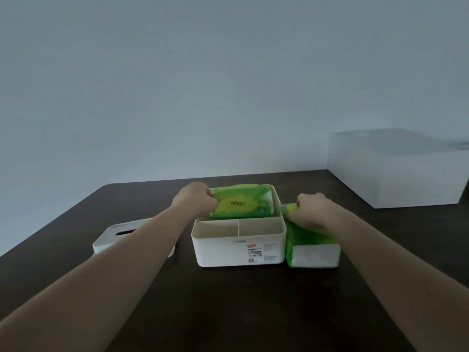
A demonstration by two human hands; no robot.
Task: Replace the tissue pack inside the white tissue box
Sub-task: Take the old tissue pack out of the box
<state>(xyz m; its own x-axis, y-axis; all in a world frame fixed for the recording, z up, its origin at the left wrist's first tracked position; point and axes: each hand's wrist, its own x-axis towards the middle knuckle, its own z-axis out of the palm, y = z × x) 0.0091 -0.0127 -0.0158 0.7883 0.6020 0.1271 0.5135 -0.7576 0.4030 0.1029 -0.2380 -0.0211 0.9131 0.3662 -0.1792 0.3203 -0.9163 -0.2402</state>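
Observation:
The white tissue box (pixel 238 252) stands open in the middle of the dark table, with two small front compartments and a long rear one. A green tissue pack (pixel 243 204) sits tilted in the rear compartment, and my left hand (pixel 194 198) grips its left end. A second green tissue pack (pixel 312 246) lies on the table against the box's right side. My right hand (pixel 311 209) is closed on its far top end. The box's white lid (pixel 114 236), with its dark slot facing up, lies on the table to the left, partly behind my left forearm.
A large white box (pixel 398 171) stands at the back right of the dark table (pixel 228 313). A plain pale wall rises behind the table's far edge. The scene is dim.

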